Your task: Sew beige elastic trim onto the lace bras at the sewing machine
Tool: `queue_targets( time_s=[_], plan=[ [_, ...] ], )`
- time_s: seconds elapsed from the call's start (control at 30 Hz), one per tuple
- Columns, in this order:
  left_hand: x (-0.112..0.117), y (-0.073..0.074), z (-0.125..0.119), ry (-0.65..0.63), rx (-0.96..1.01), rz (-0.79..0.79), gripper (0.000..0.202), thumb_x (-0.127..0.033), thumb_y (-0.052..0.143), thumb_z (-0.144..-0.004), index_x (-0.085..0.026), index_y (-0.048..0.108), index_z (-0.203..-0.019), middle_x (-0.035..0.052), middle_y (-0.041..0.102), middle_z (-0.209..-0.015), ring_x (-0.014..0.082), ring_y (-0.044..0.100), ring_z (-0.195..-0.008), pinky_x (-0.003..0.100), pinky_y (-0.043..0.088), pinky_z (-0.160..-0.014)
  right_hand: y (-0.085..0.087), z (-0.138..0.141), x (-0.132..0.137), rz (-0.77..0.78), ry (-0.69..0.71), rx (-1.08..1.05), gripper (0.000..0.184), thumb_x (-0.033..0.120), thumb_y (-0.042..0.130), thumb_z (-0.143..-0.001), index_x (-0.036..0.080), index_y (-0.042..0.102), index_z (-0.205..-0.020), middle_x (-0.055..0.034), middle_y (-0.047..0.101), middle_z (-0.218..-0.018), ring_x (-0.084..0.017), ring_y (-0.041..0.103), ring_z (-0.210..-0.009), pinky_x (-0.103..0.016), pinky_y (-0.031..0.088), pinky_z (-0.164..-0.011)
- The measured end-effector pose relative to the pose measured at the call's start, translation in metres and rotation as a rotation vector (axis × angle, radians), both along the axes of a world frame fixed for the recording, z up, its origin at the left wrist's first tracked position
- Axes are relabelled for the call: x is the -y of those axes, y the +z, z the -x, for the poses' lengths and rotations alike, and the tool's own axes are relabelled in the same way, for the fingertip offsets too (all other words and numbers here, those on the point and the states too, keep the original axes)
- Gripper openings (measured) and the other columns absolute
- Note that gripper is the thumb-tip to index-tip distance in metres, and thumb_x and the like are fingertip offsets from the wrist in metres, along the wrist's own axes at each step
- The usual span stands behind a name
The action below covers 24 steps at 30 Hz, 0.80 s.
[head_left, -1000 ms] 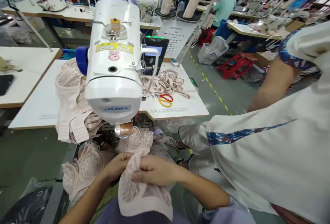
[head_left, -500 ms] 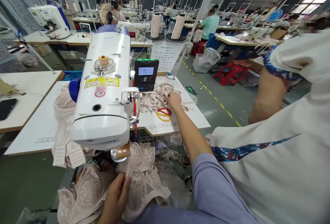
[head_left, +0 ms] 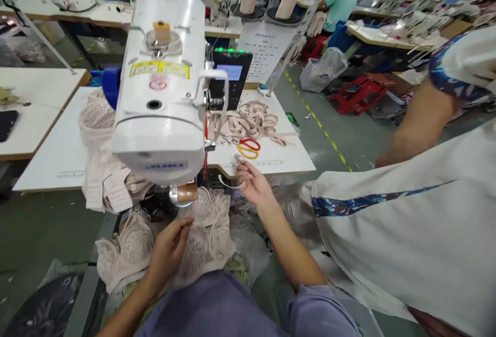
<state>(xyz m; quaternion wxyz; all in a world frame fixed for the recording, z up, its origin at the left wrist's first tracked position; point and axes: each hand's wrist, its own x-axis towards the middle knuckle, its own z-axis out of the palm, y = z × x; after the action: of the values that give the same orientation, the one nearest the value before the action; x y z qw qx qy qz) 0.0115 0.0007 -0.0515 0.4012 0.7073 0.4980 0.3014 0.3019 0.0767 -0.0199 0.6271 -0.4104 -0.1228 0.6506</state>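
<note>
My left hand point(head_left: 169, 248) rests on the pale pink lace garment point(head_left: 205, 236) in my lap, fingers pinching its fabric below the sewing machine head point(head_left: 163, 83). My right hand point(head_left: 251, 183) hangs just off the table's front edge, holding a thin curved pink strap point(head_left: 228, 183) between its fingers. A pile of the same pink straps point(head_left: 251, 120) lies on the white table point(head_left: 279, 158), with red and yellow scissors point(head_left: 248, 148) beside it.
A person in a white shirt with blue trim point(head_left: 406, 223) stands close on my right. A stack of pink garments point(head_left: 101, 161) hangs off the table at the left. A control panel point(head_left: 232, 76) sits behind the machine. Other workstations fill the background.
My right hand has come back from the strap pile on the table to the table's front edge, now carrying a strap. The left hand stays on the lace garment.
</note>
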Motion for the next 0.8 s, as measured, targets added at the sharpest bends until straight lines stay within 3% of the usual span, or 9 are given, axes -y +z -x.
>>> queue_targets(
  time_s=[0.13, 0.23, 0.33, 0.43, 0.53, 0.6, 0.67, 0.73, 0.8],
  plan=[
    [-0.006, 0.009, 0.002, -0.045, -0.011, 0.056, 0.041, -0.041, 0.044, -0.099, -0.015, 0.065, -0.122, 0.0136, 0.070, -0.123, 0.0262, 0.064, -0.115, 0.040, 0.049, -0.101, -0.006, 0.068, 0.062, 0.078, 0.167, -0.512, 0.006, 0.017, 0.063, -0.092, 0.019, 0.057, -0.093, 0.0069, 0.056, -0.072, 0.000, 0.051, -0.052, -0.009, 0.056, -0.060],
    [-0.006, 0.018, 0.000, -0.238, 0.039, 0.073, 0.053, -0.050, 0.055, -0.092, -0.015, 0.059, -0.132, 0.0151, 0.064, -0.132, 0.0292, 0.061, -0.119, 0.040, 0.046, -0.103, -0.001, 0.102, 0.089, 0.058, 0.199, -0.445, 0.021, 0.021, 0.067, -0.089, 0.020, 0.061, -0.110, 0.0059, 0.062, -0.079, -0.001, 0.054, -0.053, -0.014, 0.059, -0.066],
    [-0.001, 0.027, -0.004, -0.411, 0.020, 0.109, 0.039, -0.048, 0.062, -0.089, -0.015, 0.069, -0.109, 0.0086, 0.072, -0.102, 0.0217, 0.065, -0.090, 0.029, 0.048, -0.082, 0.004, 0.117, 0.097, -0.027, 0.182, -0.273, 0.032, 0.024, 0.067, -0.090, 0.025, 0.059, -0.121, 0.0047, 0.066, -0.084, -0.003, 0.058, -0.059, -0.017, 0.060, -0.068],
    [0.006, 0.031, -0.007, -0.463, -0.015, 0.234, 0.034, -0.035, 0.051, -0.094, -0.014, 0.063, -0.070, -0.0019, 0.054, -0.061, 0.0101, 0.046, -0.057, 0.021, 0.035, -0.057, 0.002, 0.113, 0.092, -0.068, 0.156, -0.133, 0.035, 0.025, 0.067, -0.090, 0.029, 0.058, -0.124, 0.0039, 0.069, -0.087, -0.006, 0.064, -0.067, -0.020, 0.060, -0.074],
    [0.009, 0.031, -0.008, -0.487, 0.049, 0.409, 0.035, -0.029, 0.052, -0.092, -0.014, 0.056, -0.060, -0.0045, 0.045, -0.054, 0.0078, 0.038, -0.051, 0.020, 0.029, -0.050, -0.003, 0.102, 0.080, -0.031, 0.063, -0.087, 0.032, 0.024, 0.069, -0.088, 0.026, 0.062, -0.119, 0.0035, 0.071, -0.088, -0.006, 0.067, -0.068, -0.018, 0.060, -0.075],
    [0.008, 0.030, -0.010, -0.422, 0.090, 0.450, 0.030, -0.031, 0.054, -0.091, -0.014, 0.063, -0.069, -0.0016, 0.057, -0.062, 0.0099, 0.047, -0.057, 0.020, 0.035, -0.053, -0.001, 0.097, 0.076, 0.023, -0.027, -0.136, 0.025, 0.020, 0.069, -0.087, 0.024, 0.065, -0.112, 0.0040, 0.072, -0.088, -0.005, 0.068, -0.069, -0.016, 0.060, -0.075],
    [0.004, 0.028, -0.013, -0.298, 0.119, 0.385, 0.030, -0.038, 0.055, -0.092, -0.014, 0.071, -0.093, 0.0047, 0.070, -0.085, 0.0160, 0.060, -0.074, 0.023, 0.045, -0.065, 0.005, 0.097, 0.077, 0.087, -0.052, -0.235, 0.019, 0.016, 0.065, -0.089, 0.023, 0.066, -0.107, 0.0044, 0.072, -0.086, -0.003, 0.068, -0.068, -0.015, 0.061, -0.076],
    [0.000, 0.027, -0.017, -0.242, 0.173, 0.290, 0.047, -0.049, 0.055, -0.092, -0.015, 0.066, -0.122, 0.0110, 0.070, -0.113, 0.0233, 0.063, -0.096, 0.030, 0.049, -0.080, 0.013, 0.100, 0.082, 0.144, -0.018, -0.325, 0.018, 0.014, 0.060, -0.092, 0.022, 0.066, -0.107, 0.0043, 0.072, -0.084, -0.003, 0.068, -0.065, -0.014, 0.062, -0.075],
    [-0.003, 0.026, -0.022, -0.309, 0.230, 0.217, 0.060, -0.057, 0.060, -0.087, -0.015, 0.061, -0.130, 0.0135, 0.066, -0.124, 0.0274, 0.061, -0.106, 0.034, 0.049, -0.088, 0.021, 0.104, 0.088, 0.181, 0.018, -0.372, 0.020, 0.013, 0.055, -0.095, 0.022, 0.066, -0.109, 0.0033, 0.073, -0.085, -0.003, 0.068, -0.063, -0.015, 0.062, -0.072]
  ],
)
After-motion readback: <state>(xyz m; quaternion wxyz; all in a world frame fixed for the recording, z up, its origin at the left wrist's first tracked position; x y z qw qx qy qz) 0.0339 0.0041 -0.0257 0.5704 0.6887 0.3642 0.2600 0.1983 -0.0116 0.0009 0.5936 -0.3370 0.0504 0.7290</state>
